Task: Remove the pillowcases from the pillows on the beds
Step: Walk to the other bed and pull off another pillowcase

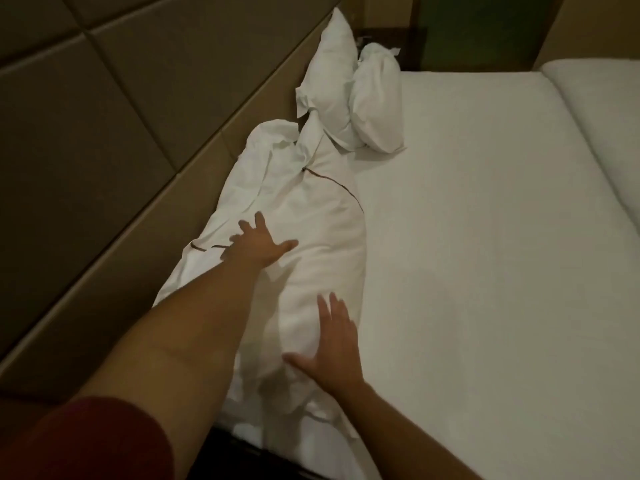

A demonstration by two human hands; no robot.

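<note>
— While the pillow [311,271] lies along the padded headboard [104,133], where are our hands?
— Our left hand [258,245] and right hand [332,351] rest on it, fingers spread, gripping nothing.

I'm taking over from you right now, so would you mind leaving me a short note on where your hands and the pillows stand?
Left hand: open, fingers spread, on or just above the near pillow at its far end.
Right hand: open, at the same pillow's near end.
The near pillow lies along the headboard on the mattress, its case with the dark trim loose and rumpled but apparently not yet off.
Two more pillows are piled at the far corner, seemingly in their cases.
Done: no stripped pillow in sight.
Left: pull off this case, then the far two.
</note>
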